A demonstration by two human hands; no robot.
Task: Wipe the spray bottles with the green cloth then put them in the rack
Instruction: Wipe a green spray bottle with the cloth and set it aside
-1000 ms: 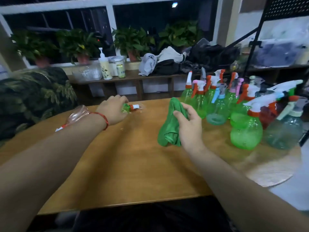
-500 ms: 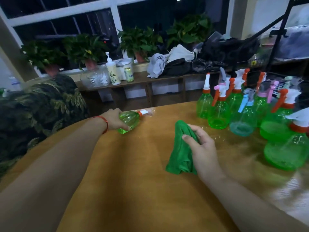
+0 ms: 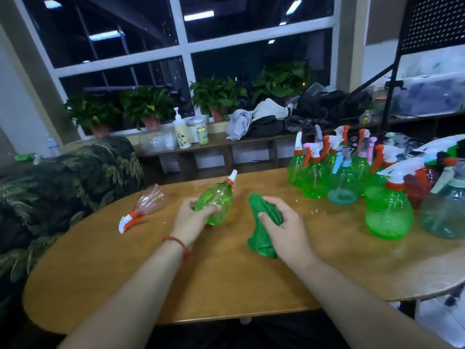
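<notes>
Fingers of the left hand (image 3: pixel 190 222) curling round the green spray bottle (image 3: pixel 216 204) at its base, nozzle pointing far; fingers of the right hand (image 3: pixel 284 227) bunching the green cloth (image 3: pixel 261 238) just right of it, at mid table (image 3: pixel 226 285); pink bottle (image 3: pixel 151 201) lying left, upright bottles (image 3: pixel 352 172) standing far right

green spray bottle (image 3: pixel 216 204) tilted, green cloth (image 3: pixel 260 244) bunched

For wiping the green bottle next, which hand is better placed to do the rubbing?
The right hand: it grips the green cloth just beside the green spray bottle, which the left hand holds tilted, nozzle pointing away.
</notes>
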